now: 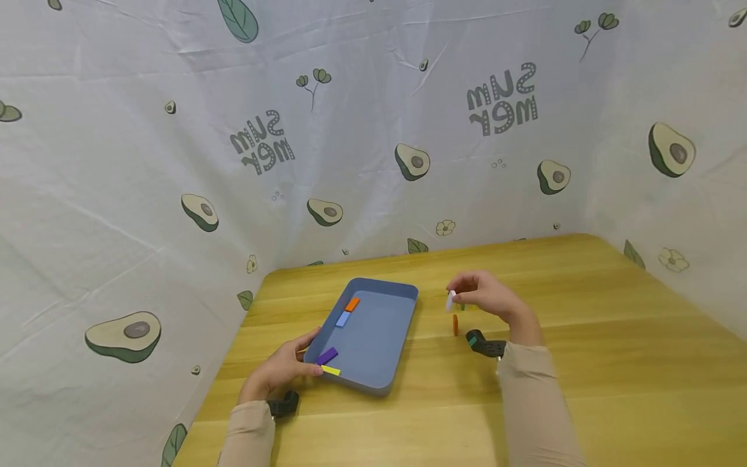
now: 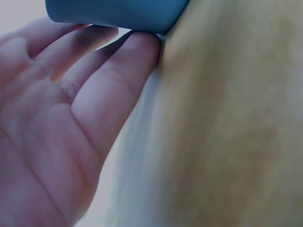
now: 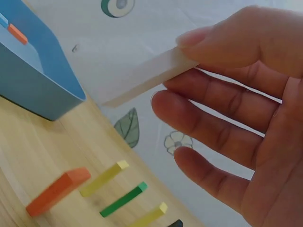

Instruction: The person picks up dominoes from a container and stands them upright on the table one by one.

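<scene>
1. White block (image 1: 450, 300): pinched between the right hand's (image 1: 489, 298) thumb and fingers, tilted, right of the tray; the hand's other fingers are loosely bent and spread apart.
2. Orange upright block (image 3: 59, 191) stands on the wood just nearer than that hand; beside it the right wrist view shows a green block (image 3: 124, 199) between two yellow upright blocks (image 3: 105, 178), all standing apart.
3. Blue-grey tray (image 1: 373, 334): lies to the left, its long sides running near to far. Along its left side lie an orange flat block (image 1: 353, 304) and a light blue block (image 1: 343, 319); at the near left corner, a purple block (image 1: 327, 356) and a yellow flat block (image 1: 331, 370).
4. Left hand (image 1: 286, 366): holds that near left corner, thumb at the near rim, fingers along the outer left wall.
5. Wooden table (image 1: 583, 311): pale yellow, streaked grain. Its left edge runs near the tray; the far right corner is rounded.
6. White cloth (image 1: 362, 175), printed with avocados, leaves and mirrored lettering, hangs along the far edge and both sides.
7. Room for moving: a strip of wood separates tray and standing blocks; the widest stretch spreads right of the right sleeve (image 1: 533, 395).
</scene>
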`<state>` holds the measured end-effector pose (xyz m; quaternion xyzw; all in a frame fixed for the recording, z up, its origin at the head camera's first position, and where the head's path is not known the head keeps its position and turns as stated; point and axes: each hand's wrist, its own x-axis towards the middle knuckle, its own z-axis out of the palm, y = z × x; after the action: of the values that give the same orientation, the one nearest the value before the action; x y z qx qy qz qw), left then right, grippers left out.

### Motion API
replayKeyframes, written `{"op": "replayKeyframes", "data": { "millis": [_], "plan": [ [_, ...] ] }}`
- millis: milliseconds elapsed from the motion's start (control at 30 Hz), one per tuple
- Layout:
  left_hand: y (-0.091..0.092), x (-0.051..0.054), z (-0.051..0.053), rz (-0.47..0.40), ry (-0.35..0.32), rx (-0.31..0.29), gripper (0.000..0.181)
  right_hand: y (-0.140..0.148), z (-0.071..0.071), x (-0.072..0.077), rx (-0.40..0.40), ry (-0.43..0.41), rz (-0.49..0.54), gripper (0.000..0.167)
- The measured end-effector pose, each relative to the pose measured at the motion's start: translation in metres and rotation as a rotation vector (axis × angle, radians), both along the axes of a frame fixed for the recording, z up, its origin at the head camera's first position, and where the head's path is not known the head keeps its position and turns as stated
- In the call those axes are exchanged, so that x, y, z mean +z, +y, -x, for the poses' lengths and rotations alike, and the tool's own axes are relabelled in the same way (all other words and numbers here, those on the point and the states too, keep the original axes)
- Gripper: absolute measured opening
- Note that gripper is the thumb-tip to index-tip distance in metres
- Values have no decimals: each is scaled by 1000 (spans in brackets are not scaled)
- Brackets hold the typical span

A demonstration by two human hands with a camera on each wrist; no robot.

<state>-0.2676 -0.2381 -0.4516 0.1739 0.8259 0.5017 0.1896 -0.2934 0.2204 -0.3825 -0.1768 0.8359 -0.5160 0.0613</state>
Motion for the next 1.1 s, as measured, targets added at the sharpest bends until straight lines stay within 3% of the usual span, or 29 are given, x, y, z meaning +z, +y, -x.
{"op": "replayKeyframes", "data": {
  "millis": [767, 1100],
  "plan": [
    [0, -1, 1, -12, -3, -5, 100, 21, -3, -19, -1, -51, -96, 19],
    [-1, 0, 1, 5, 2, 9, 100, 22, 5, -35, -9, -57, -155, 20]
  ]
}}
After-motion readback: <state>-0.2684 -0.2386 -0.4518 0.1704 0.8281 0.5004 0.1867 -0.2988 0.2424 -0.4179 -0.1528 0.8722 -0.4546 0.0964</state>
